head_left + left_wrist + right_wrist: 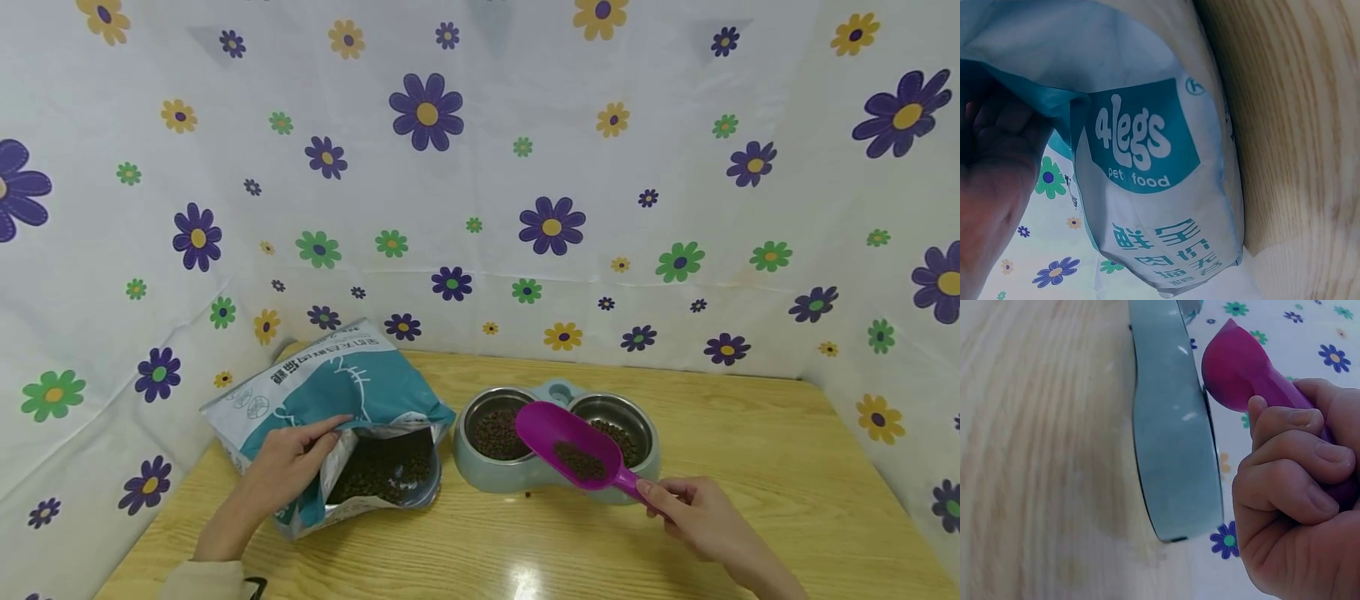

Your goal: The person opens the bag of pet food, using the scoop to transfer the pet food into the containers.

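My left hand (291, 467) grips the upper edge of the mouth of a teal and white pet food bag (322, 387), which lies on its side with brown kibble inside. In the left wrist view the bag (1147, 144) shows its printed label, and the fingers curl at its edge. My right hand (697, 517) holds a magenta scoop (540, 427) by its handle, fingers wrapped round it in the right wrist view. A small heap of kibble (579, 460) sits in the scoop. Under the scoop stands a pale blue double pet bowl (487, 475), partly hidden by it.
Both steel bowls hold kibble: the left one (495, 432) and the right one (617, 440). One loose piece of kibble (528, 495) lies in front of the bowl stand. The wooden table (787, 467) meets a flower-patterned cloth (480, 183) at the back and sides.
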`<state>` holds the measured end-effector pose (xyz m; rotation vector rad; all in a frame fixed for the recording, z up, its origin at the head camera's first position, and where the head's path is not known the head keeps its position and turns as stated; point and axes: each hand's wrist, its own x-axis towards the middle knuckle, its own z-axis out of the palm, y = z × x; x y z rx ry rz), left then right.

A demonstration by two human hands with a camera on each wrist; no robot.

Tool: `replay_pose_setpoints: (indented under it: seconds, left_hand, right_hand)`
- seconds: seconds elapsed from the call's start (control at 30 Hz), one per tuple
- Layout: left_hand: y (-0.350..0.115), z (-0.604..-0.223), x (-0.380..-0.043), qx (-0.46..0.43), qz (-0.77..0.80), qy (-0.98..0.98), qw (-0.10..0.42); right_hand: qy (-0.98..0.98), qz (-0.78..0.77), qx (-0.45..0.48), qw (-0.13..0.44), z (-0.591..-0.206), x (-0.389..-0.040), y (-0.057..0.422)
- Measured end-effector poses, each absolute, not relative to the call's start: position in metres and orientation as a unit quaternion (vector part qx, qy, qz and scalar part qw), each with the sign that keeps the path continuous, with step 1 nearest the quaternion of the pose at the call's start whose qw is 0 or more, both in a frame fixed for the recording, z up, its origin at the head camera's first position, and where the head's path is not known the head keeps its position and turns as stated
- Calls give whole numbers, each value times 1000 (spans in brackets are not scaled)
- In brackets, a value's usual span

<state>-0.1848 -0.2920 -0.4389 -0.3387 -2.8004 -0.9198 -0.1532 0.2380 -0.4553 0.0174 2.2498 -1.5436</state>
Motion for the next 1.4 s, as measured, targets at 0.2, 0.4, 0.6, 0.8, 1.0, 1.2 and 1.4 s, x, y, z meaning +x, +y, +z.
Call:
replay_pose_setpoints:
  seconds: [0.2,0.4,0.6,0.8,1.0,1.2,1.4]
  left_hand:
    - [-293,-439,-185,-115,-312,-939,84]
    - [-294,-438,-185,-119,-311,-939,89]
    - [-295,-437,-184,-119,-311,-938,90]
    - [-294,-438,-186,-118,-304,-941,94]
    - [-294,-436,-186,-122,-303,-941,84]
    - [-295,-432,-187,-167,-294,-938,76]
    - [-300,-430,-190,-208,-281,-933,81]
  right_hand:
    - [820,-536,37,198,-444,-155,259]
    - [862,-471,64,173,-428,-156,278]
    - [913,-375,77,139,-419,-153,284]
    - [941,-314,58,114,-411,-156,283]
    - [964,-251,24,78,-403,-159,283]
    - [975,-215,-13,63,-394,-164,281]
    - [982,-181,-38,27,-385,-165,275]
